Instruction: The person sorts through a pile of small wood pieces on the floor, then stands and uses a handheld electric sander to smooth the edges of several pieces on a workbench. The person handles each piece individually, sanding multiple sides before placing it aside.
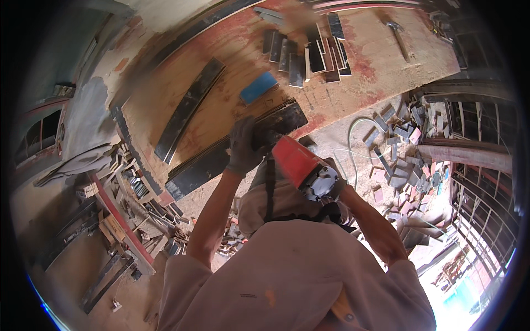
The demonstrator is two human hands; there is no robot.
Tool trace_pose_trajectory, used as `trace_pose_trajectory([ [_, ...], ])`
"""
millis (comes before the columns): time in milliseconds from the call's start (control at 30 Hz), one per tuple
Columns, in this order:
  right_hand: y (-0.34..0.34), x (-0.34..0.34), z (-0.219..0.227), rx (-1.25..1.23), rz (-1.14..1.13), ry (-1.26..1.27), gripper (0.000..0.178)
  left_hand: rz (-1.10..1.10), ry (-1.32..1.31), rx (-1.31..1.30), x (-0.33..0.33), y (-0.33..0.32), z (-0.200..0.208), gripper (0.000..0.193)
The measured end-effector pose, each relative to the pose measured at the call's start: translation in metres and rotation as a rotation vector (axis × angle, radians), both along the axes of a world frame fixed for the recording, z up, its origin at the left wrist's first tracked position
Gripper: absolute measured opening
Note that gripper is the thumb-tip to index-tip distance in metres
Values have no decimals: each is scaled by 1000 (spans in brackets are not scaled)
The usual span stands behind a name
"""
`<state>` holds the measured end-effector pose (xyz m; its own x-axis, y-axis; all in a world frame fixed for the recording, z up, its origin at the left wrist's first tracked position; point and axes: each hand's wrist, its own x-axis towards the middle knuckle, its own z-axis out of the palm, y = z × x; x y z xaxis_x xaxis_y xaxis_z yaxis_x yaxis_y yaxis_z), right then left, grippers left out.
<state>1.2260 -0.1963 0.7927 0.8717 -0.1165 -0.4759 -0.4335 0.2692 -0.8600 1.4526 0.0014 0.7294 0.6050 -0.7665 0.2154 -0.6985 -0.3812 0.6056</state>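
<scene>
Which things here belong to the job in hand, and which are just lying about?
Apparently in use:
red-and-silver tool, in the right hand
dark board under the left hand

Seemingly just lying about:
blue block
hammer
short dark pieces
wood scraps

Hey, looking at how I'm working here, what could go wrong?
Your left hand is close to the red power tool in your right hand; a slip might injure it. The dark board lies along the near edge of the table, so it could shift. Scattered wood pieces beyond that edge might trip you.
</scene>
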Motion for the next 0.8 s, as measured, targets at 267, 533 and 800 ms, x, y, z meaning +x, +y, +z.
trace_pose_trajectory([
  [267, -5, -27, -28, -409, 164, -235, 64, 2, 15, 9, -1, 0, 3, 95],
  [533, -10, -71, -78, -550, 197, -274, 51, 13, 25, 115, -5, -3, 9, 106],
  [800, -50, -99, -118, -1320, 387, -306, 57, 39, -4, 112, -6, -5, -4, 107],
])
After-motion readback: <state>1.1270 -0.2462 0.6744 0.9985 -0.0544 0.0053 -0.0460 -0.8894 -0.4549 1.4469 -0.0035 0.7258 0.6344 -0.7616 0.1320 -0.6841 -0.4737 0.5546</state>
